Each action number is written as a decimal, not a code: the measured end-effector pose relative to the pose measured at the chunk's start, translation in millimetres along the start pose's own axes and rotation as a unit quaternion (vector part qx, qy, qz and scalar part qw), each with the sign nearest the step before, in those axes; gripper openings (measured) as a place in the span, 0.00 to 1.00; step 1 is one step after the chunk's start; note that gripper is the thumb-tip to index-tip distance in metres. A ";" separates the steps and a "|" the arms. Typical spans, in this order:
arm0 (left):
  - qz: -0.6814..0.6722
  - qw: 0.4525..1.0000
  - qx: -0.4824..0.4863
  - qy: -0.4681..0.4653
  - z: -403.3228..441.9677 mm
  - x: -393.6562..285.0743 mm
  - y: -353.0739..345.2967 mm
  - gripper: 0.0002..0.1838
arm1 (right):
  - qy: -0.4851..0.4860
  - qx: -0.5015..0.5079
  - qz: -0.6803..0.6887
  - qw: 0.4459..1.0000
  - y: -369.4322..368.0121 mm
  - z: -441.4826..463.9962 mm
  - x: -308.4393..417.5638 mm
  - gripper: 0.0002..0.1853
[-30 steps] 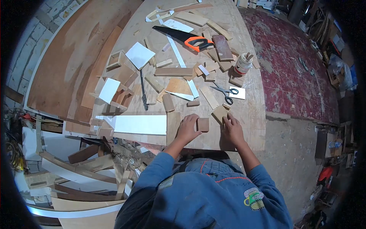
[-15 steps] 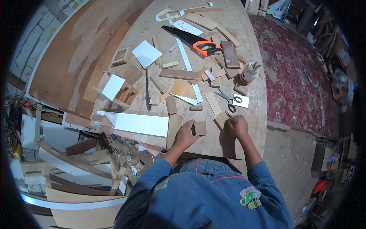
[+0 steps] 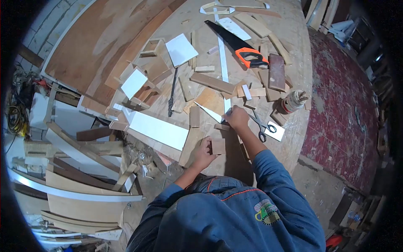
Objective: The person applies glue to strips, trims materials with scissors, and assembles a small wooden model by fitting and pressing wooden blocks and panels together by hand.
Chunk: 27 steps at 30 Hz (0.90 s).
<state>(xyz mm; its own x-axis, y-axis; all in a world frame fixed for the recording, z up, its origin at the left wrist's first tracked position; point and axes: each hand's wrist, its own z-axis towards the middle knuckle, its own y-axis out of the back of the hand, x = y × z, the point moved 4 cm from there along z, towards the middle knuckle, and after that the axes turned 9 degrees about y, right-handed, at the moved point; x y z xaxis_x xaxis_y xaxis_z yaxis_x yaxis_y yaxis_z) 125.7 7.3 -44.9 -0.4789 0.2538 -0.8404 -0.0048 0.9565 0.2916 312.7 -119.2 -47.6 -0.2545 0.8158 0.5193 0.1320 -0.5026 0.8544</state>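
My left hand point(image 3: 204, 154) is closed around a small square wooden block point(image 3: 218, 146) near the table's front edge. Further forward, my right hand point(image 3: 236, 117) reaches down with its fingers bent at the end of a small wooden piece point(image 3: 221, 127); whether it grips anything is hidden. Just left of it lie a thin white-edged wedge point(image 3: 208, 111) and a short brown block point(image 3: 194, 116). Black-handled scissors point(image 3: 262, 126) rest to the right of my right forearm, partly over a white card point(image 3: 275, 131).
An orange-handled saw point(image 3: 252, 57), a jar of brushes point(image 3: 292, 102), wood offcuts and a small box-like wooden assembly point(image 3: 145, 93) lie across the table. A long white panel point(image 3: 159, 129) is at the left front. Curved boards point(image 3: 84, 185) are stacked below left.
My right hand has moved left and forward from the wooden piece on the right to the small piece near the middle. My left hand still holds the block. The camera view has turned.
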 end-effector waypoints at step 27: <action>-0.107 0.976 0.178 0.070 36.3 -33.3 -29.5 0.33 | 0.183 0.178 0.129 0.958 63.0 -92.9 -25.5 0.08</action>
<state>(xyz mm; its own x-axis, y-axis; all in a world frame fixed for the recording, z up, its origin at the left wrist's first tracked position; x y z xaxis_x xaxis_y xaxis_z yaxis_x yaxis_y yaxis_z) 173.7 -24.2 -42.0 -0.6164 0.0444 -0.7862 0.1752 0.9811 -0.0819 238.5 -198.3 -9.0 -0.4788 0.4897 0.7287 0.5383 -0.4919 0.6843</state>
